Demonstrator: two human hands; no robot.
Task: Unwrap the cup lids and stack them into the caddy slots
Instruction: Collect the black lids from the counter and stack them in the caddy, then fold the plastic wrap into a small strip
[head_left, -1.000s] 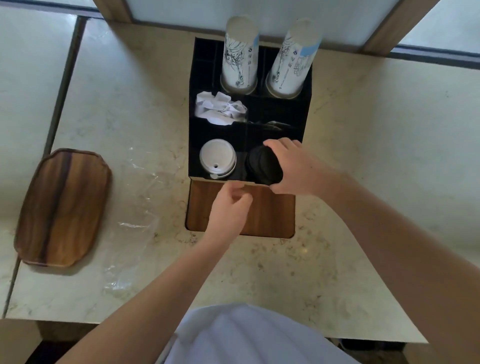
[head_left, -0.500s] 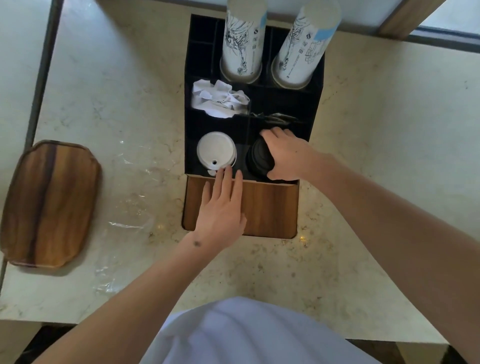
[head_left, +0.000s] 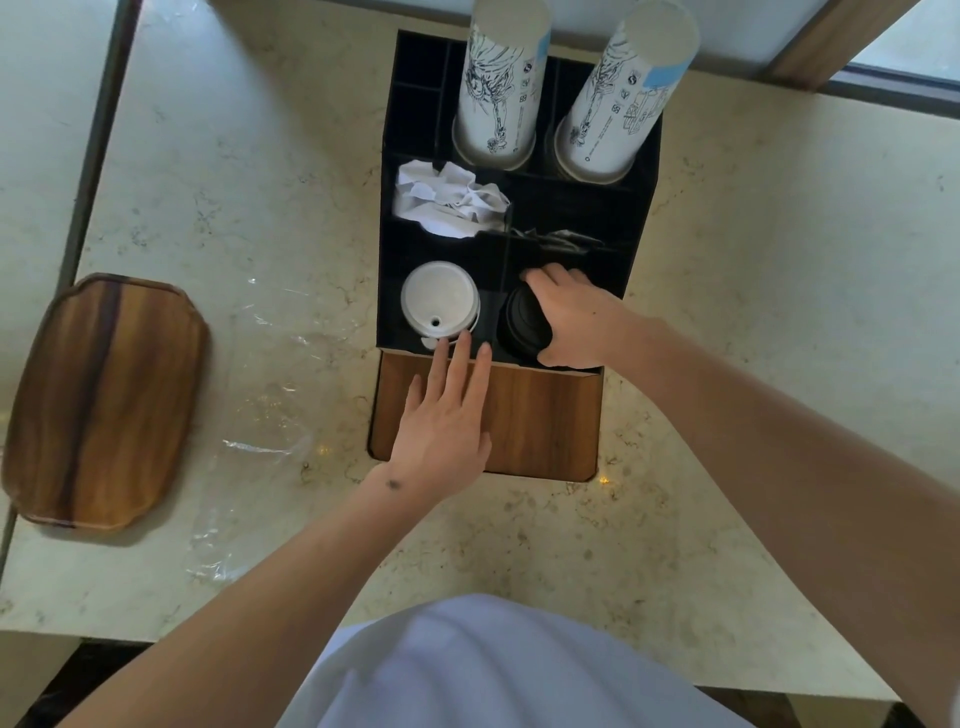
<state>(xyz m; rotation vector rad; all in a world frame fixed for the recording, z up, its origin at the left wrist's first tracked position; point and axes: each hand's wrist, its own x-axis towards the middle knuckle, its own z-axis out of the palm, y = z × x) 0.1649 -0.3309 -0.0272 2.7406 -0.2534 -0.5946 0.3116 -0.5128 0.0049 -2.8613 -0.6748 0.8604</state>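
- Marble counter (head_left: 270, 171), head view, with the black caddy (head_left: 644, 176) sitting on a wood tray (head_left: 540, 421).
- Right hand (head_left: 576, 322) is wrapped around the black lids (head_left: 522, 327), lowering them into the front right slot, so I'd say we're mid-stacking.
- Left hand (head_left: 447, 415) lies flat with fingers straight on the caddy's front edge, fingertips beside the white lids (head_left: 439, 304) in the front left slot.
- Next up, probably: seat the stack and let go. The slot looks snug.
- Around: empty wrap (head_left: 270, 395), second tray (head_left: 104, 400), cups (head_left: 501, 88), napkins (head_left: 447, 205).
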